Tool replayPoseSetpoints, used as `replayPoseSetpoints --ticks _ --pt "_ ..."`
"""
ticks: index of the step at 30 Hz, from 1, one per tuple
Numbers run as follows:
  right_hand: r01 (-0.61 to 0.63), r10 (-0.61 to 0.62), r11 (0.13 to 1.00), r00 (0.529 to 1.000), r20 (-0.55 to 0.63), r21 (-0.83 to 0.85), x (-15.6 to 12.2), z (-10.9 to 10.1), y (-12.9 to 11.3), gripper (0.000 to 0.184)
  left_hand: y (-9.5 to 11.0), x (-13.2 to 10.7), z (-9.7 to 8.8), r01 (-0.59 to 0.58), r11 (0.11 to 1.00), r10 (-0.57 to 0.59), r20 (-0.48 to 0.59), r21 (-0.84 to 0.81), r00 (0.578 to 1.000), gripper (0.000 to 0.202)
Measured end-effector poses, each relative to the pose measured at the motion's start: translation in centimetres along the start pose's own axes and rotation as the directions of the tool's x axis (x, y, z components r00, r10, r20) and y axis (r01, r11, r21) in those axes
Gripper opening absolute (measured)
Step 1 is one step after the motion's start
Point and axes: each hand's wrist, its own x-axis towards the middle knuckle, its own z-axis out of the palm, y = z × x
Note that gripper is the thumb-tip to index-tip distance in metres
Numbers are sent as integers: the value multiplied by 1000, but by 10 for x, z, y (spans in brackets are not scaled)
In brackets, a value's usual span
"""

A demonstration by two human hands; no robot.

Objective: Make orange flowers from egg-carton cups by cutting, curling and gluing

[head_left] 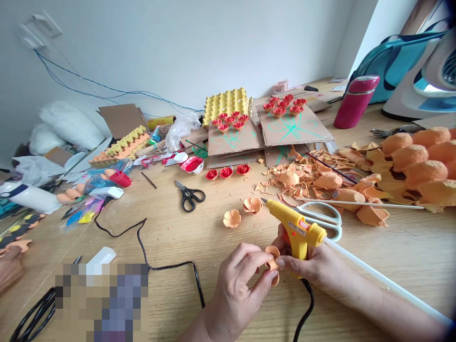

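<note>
My left hand (242,285) pinches an orange egg-carton flower (272,259) between thumb and fingers. Closed around the handle of a yellow hot glue gun (294,225) is my right hand (309,266), its thumb touching the flower's side. The gun's nozzle points up and left, and a long white glue stick (384,280) runs out of its back. Beyond the hands lie two orange paper flowers, a single cup (232,219) and a layered one (252,205). Behind the gun rest pale-handled scissors (326,218).
Black scissors (189,195), three red flowers (226,173) and a bowl of red paint (192,164) lie ahead. Cardboard sheets (295,128) bear more red flowers. Orange scraps (320,173) and egg cartons (409,161) fill the right. Another person's hand (10,268) is far left.
</note>
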Motion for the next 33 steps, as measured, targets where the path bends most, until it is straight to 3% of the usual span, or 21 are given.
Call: replayPoseSetpoints --ticks 6,10,14,21,24,27,33 --pt "4 -11 996 997 80 86 2 -4 9 35 5 5 -3 23 999 -25 -36 -48 999 18" --pt "60 -55 996 995 77 -61 5 -6 8 32 0 9 -7 116 979 -136 -114 -168 984 13" --pt "50 -48 997 998 36 -62 5 -11 9 32 -9 12 -10 196 909 -256 -120 -367 959 3" --pt "75 -77 996 994 -74 -38 6 -14 10 34 -12 16 -12 268 752 -395 -86 -602 915 19" --pt "32 -30 999 984 -175 9 7 -12 7 39 -13 15 -10 289 737 -408 -60 -611 911 24" --pt "27 -34 999 979 -202 -39 6 -9 1 36 -14 13 -9 321 756 -405 -22 -570 914 27" --pt "-20 19 998 1000 5 61 2 -1 -2 39 -15 11 -5 278 871 -298 14 -405 954 18"
